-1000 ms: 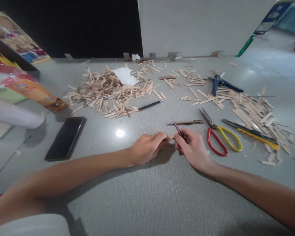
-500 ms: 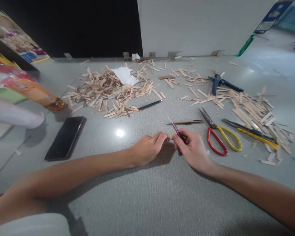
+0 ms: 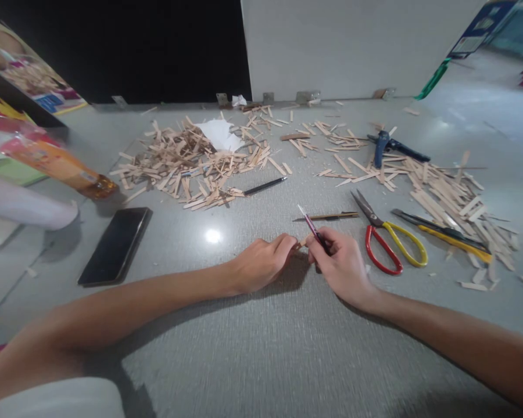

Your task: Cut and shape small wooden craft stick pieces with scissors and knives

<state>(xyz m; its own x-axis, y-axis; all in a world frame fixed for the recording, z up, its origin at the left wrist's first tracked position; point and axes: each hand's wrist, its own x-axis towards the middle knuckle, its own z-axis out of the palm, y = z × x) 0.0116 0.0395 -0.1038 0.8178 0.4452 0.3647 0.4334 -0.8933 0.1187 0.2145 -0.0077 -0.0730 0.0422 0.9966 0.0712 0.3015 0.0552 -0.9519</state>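
Observation:
Fingers pinched, my left hand [image 3: 261, 262] grips a small wooden stick piece [image 3: 303, 243] over the grey tabletop. My right hand [image 3: 340, 264] is closed around a slim purple craft knife [image 3: 312, 226], its pale narrow tip pointing up and away to the left. The right thumb and fingertips also meet the stick's other end. Just beyond lies a thin brown-and-black pointed tool [image 3: 326, 217]. Scissors [image 3: 375, 223] with one red and one yellow handle lie right of my right hand. Most of the stick is hidden by my fingers.
Cut wooden sticks [image 3: 174, 162] are heaped at the back left, with more sticks [image 3: 444, 194] at right. A black pen [image 3: 265, 186], yellow-black utility knife [image 3: 444, 235], blue hand tool [image 3: 387, 148], phone [image 3: 115, 247] and bottle [image 3: 70, 168] lie around. Hinged panels [image 3: 353, 52] stand behind.
The whole view has shifted very slightly. Both hands keep their hold on the stick, and the purple craft knife stays in my right hand with barely any movement.

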